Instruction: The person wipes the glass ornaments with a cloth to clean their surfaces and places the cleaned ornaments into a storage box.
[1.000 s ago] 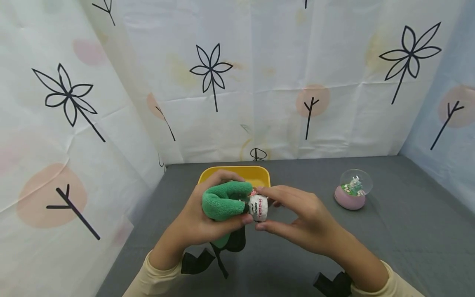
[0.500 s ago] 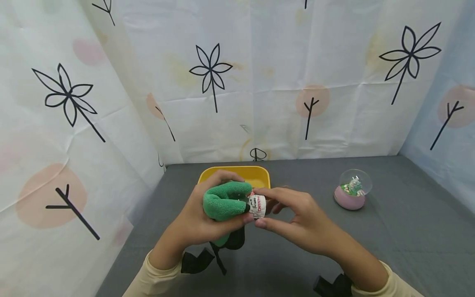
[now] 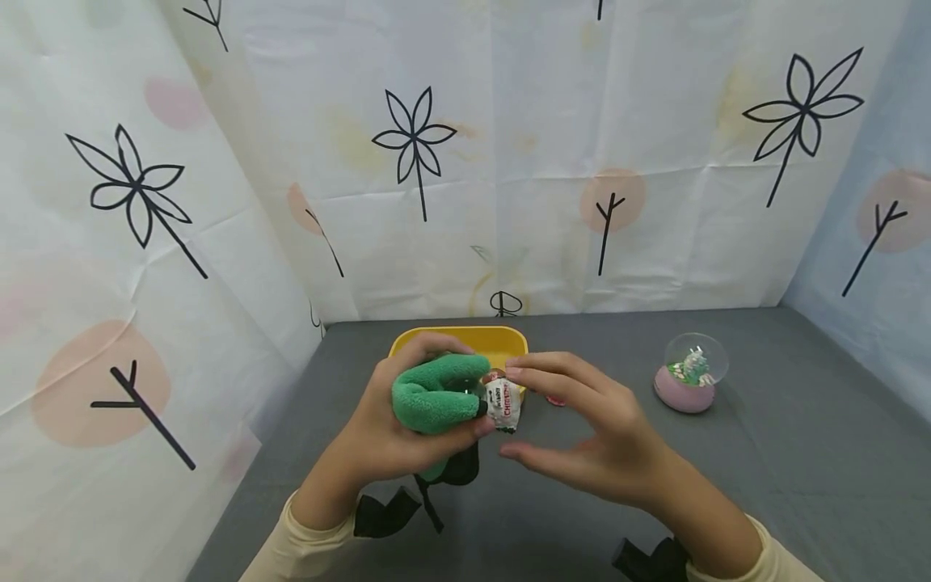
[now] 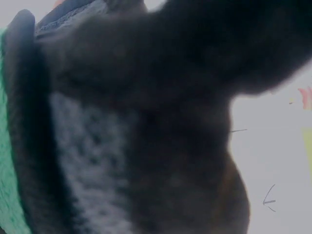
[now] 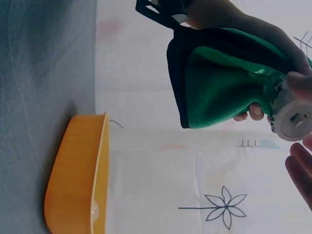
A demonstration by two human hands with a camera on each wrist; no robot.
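Note:
My left hand (image 3: 385,424) holds a folded green fleecy cloth (image 3: 429,400) round a small snow globe, most of whose clear dome is hidden. The white base (image 3: 503,404), with red and black lettering, sticks out to the right. In the right wrist view, the round underside (image 5: 295,122) of the base shows, and the cloth's black-edged part (image 5: 209,92) hangs down. Beside the base my right hand (image 3: 604,428) is spread, thumb below and fingertips close to its upper edge. The left wrist view is mostly dark and blurred, with green cloth (image 4: 9,170) at its left edge.
Behind the hands stands a yellow tray (image 3: 407,335); a clear rounded thing (image 5: 95,211) shows at its rim in the right wrist view. A snow globe with a pink base (image 3: 685,391) stands on the grey table (image 3: 785,436) to the right. Patterned white sheets (image 3: 545,202) enclose the table.
My right thumb and fingers have spread apart, away from the white base. The base has turned and tilted a little in the cloth. My left hand stays almost in place.

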